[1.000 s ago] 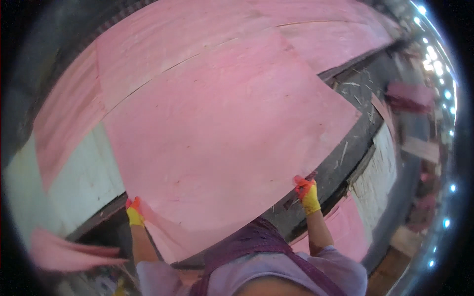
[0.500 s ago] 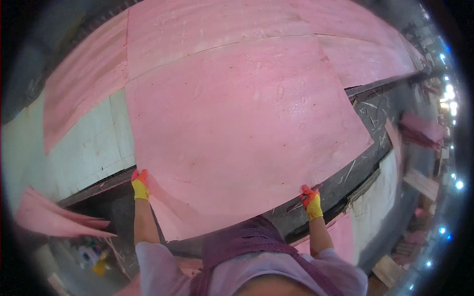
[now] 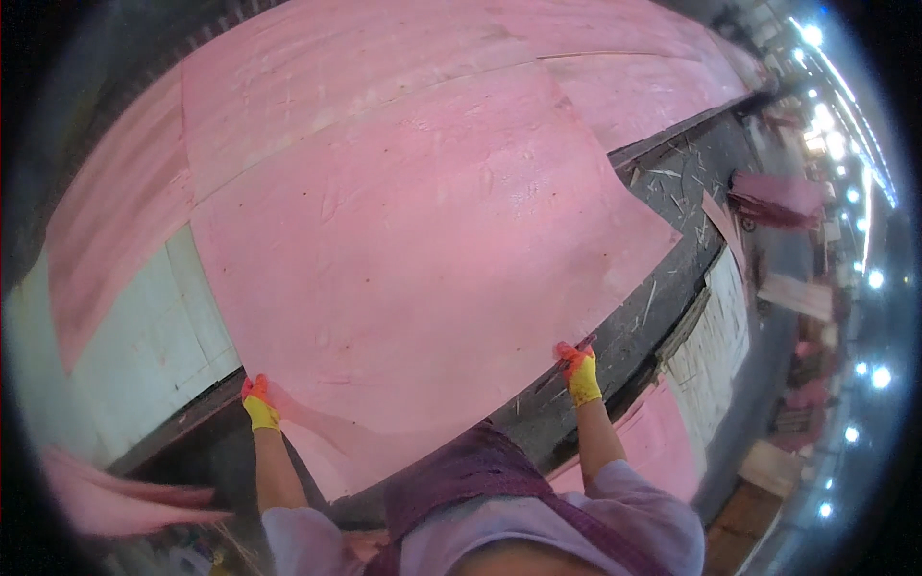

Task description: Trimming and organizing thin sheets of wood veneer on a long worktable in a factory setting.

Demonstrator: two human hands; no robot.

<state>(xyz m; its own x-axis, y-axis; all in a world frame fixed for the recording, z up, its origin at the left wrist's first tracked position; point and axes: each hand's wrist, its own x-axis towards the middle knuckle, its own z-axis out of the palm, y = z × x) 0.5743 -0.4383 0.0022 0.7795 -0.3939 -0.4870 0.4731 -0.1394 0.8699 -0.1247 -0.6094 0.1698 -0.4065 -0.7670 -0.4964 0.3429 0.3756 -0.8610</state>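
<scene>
A large pink thin sheet [image 3: 423,250] lies across the pile in front of me, over more pink sheets [image 3: 346,53] and pale sheets [image 3: 134,326]. My left hand [image 3: 260,403], in a yellow and orange-red glove, is closed on the sheet's near left corner area, where the sheet is creased. My right hand [image 3: 579,372], gloved alike, is closed on its near edge further right. The sheet's near edge hangs over a dark ledge, close to my purple apron [image 3: 451,470].
The dark platform [image 3: 642,288] is strewn with splinters. Loose pink sheets [image 3: 134,504] hang at lower left. More pink and pale sheets [image 3: 706,355] lie at right. A stack of dark pink sheets [image 3: 776,197] stands farther right, with plank-like pieces [image 3: 795,296] and bright lights beyond.
The view swung and then swung back, shifting everything in the picture. Both hands stay closed on the sheet's near edge; the sheet shows little movement against the pile.
</scene>
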